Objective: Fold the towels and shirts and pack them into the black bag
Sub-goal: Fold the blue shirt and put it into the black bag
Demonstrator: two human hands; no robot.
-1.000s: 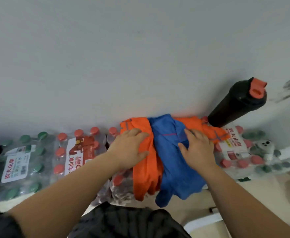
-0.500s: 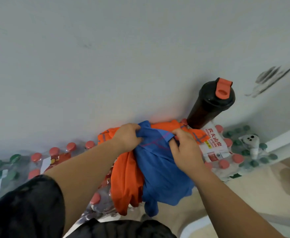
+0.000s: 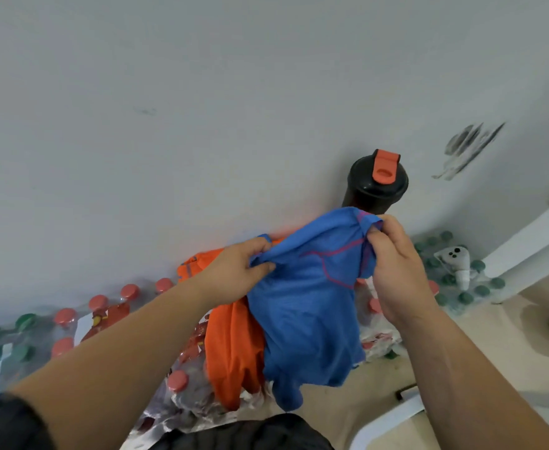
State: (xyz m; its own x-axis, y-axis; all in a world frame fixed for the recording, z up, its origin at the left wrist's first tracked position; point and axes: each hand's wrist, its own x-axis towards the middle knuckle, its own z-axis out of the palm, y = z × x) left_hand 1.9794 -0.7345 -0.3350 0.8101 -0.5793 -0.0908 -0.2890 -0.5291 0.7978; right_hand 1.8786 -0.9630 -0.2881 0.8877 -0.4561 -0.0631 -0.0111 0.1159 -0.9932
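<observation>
Against the back of the scene stands a pale grey wall (image 3: 201,108), carrying a dark scuff mark (image 3: 471,147) at upper right. Along its base lies a row of shrink-wrapped bottle packs: a red-capped pack (image 3: 97,302) at centre-left and a green-capped pack (image 3: 461,287) at right, all on a beige floor (image 3: 461,352).

1. Blue shirt (image 3: 305,313): held up by its upper edge between both hands. The body hangs free in front of the bottle packs. Pink seam lines show near the top.
2. Orange shirt (image 3: 234,352): draped over the red-capped pack, just left of the blue shirt and partly behind it. The lower part hangs down over the pack's front.
3. Left hand (image 3: 234,274): pinches the left end of the blue shirt's upper edge between thumb and curled fingers.
4. Right hand (image 3: 393,271): fingers curled round bunched fabric at the right end of the same edge, slightly higher than the left hand.
5. Black shaker bottle (image 3: 377,186): upright against the wall, behind the blue shirt's top edge, with an orange flip cap.
6. White controller (image 3: 455,261): resting on the green-capped pack, right of the right hand.

Dark fabric (image 3: 250,433) shows at the bottom edge; what it is cannot be told.
</observation>
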